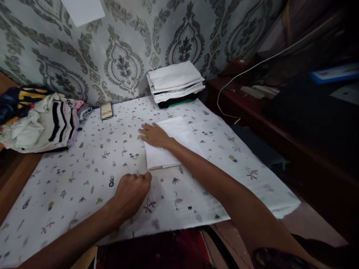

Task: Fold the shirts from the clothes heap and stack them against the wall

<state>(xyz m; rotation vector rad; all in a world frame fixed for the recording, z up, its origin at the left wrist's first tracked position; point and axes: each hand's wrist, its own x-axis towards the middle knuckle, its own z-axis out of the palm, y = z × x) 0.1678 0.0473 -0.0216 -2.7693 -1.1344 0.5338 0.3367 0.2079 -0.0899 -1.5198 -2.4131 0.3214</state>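
A folded white cloth (182, 130) lies on the patterned white sheet that covers the table. My right hand (154, 135) rests flat across its left part, palm down, fingers stretched out past the left edge. Closer to me, my left hand (133, 194) is curled into a fist on the sheet, just short of the cloth's near left corner. Its fingertips are turned under, and nothing shows in it. Behind the cloth stands a stack of folded clothes (175, 82), mostly white with black and green at the bottom.
A pile of mixed clothes (42, 119) sits at the left edge of the patterned sheet (92, 160). Against the patterned wall is a small blurred item (107, 111). A white cable (224, 87) hangs over the dark red furniture (214, 89) at right.
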